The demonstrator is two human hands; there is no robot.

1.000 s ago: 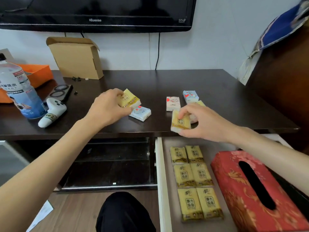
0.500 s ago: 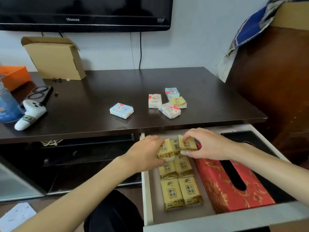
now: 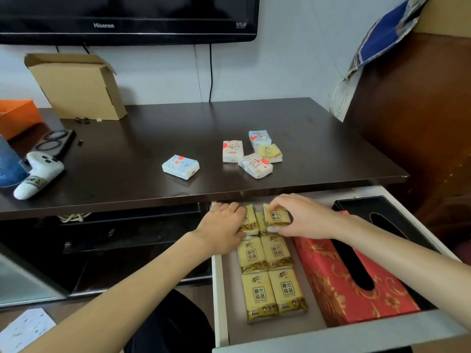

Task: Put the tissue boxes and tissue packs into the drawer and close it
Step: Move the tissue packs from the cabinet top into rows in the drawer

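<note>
at drawer point(image 3: 219, 289) back | left hand point(image 3: 222, 228) pinches yellow pack point(image 3: 248, 220) | right hand point(image 3: 303, 217) pinches second pack point(image 3: 276, 216) | five packs point(image 3: 255, 165) on desk point(image 3: 142, 138) | likely light, soft, slick wrap; hold by edges

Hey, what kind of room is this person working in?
Most likely a living room at home. A flat-screen TV hangs on the wall above a dark TV stand, a white game controller lies on it, and its open drawer holds household tissues.
</note>
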